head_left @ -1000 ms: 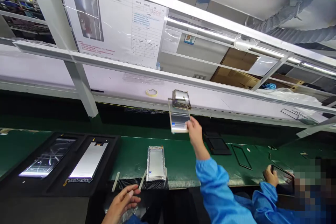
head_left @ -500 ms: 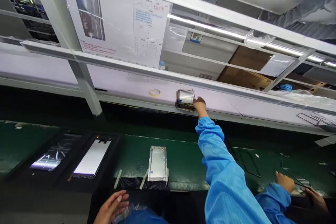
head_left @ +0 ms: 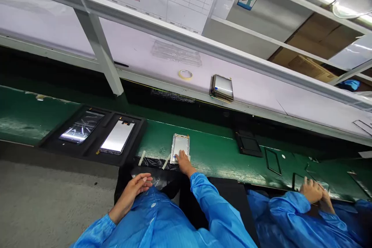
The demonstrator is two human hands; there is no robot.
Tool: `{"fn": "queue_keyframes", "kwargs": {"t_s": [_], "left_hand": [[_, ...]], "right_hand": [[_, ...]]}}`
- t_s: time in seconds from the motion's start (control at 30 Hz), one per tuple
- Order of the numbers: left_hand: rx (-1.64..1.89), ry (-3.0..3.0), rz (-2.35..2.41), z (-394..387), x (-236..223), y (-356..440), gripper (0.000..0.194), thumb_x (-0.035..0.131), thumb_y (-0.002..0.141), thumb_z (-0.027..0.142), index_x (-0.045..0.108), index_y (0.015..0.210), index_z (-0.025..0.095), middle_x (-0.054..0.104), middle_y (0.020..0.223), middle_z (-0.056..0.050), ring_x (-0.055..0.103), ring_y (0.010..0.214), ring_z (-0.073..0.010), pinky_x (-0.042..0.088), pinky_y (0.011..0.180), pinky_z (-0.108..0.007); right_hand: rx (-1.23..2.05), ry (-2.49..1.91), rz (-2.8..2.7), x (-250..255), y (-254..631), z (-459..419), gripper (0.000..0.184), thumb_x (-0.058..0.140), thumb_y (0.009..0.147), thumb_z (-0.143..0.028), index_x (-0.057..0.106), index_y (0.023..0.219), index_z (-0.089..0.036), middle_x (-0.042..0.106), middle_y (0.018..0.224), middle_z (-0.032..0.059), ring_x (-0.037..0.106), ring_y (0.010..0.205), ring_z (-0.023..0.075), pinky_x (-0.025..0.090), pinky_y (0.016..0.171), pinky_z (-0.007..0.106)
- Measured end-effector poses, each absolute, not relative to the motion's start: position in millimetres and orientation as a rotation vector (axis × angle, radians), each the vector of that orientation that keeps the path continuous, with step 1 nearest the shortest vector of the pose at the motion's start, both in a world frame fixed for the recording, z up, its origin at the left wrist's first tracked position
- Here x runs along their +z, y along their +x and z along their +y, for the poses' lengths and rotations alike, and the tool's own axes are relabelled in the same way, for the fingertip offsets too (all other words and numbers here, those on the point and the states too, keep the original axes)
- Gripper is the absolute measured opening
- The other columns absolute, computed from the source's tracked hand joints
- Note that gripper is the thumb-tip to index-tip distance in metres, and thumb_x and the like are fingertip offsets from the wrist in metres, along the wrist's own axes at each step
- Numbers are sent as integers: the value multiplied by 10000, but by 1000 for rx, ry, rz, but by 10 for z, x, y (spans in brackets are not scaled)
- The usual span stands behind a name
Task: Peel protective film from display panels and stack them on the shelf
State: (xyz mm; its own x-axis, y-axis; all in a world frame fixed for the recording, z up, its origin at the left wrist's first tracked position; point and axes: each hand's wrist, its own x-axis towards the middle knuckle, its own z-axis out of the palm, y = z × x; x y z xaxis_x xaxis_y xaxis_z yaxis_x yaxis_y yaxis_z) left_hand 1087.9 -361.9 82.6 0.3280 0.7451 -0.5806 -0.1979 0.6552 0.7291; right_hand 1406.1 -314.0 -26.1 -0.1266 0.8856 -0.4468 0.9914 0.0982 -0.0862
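Observation:
My right hand lies on the lower part of a flat phone display panel, its fingers spread over the surface. The panel has a silvery face, a pale ragged border and a small blue mark near my fingertips. It sits at the front edge of the green bench. Whether any finger hooks under the panel's edge cannot be seen. My left hand hovers in front of the bench, above my lap, its fingers loosely bent and apart with nothing between them.
A black tray at left holds two phone screens. On the white shelf are a stack of panels, a tape roll and clear plastic strips. At right, a co-worker's hands are near black frames.
My right hand has left the panel stack on the shelf and come down to the panel on the bench. The view has tilted downward. My left hand stays low, still empty.

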Motion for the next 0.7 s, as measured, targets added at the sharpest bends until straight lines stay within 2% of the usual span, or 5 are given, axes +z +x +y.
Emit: {"fn": "queue_keyframes", "kwargs": {"t_s": [0.13, 0.27, 0.43, 0.57, 0.7], "left_hand": [[675, 564, 1089, -3694, 803, 10760, 727, 874, 540, 695, 746, 1019, 163, 791, 1040, -125, 734, 925, -261, 549, 864, -376], [685, 544, 1111, -3749, 765, 10651, 747, 882, 506, 705, 747, 1004, 164, 793, 1010, -119, 735, 925, -269, 548, 856, -378], [702, 542, 1098, -3770, 659, 10581, 714, 890, 532, 674, 735, 1007, 165, 790, 1016, -121, 734, 917, -265, 548, 853, -374], [692, 529, 1056, -3715, 501, 10606, 637, 892, 620, 581, 707, 1053, 152, 783, 1037, -129, 737, 902, -252, 549, 841, -357], [590, 337, 904, -3476, 411, 10896, 532, 803, 794, 428, 616, 1173, 104, 760, 1107, -193, 748, 981, -298, 554, 904, -400]], "right_hand": [[-351, 1763, 2112, -435, 14052, -3051, 713, 473, 846, 55, 376, 1542, -62, 258, 1601, 354, 252, 1524, 413, 388, 1154, 584], [-264, 1741, 2147, -534, 13980, -3087, 682, 480, 843, 27, 392, 1518, -21, 322, 1553, 378, 325, 1490, 431, 426, 1111, 618], [-102, 1779, 2164, -533, 13823, -3152, 619, 403, 876, -6, 413, 1495, 16, 397, 1483, 400, 424, 1430, 447, 462, 1029, 698], [-30, 1821, 2185, -224, 13845, -3028, 583, 413, 877, -10, 470, 1456, 28, 472, 1437, 391, 514, 1373, 427, 526, 993, 618], [24, 1847, 2257, 152, 13846, -3057, 572, 394, 910, -25, 460, 1477, 3, 534, 1438, 323, 575, 1332, 344, 533, 1037, 488]]}}
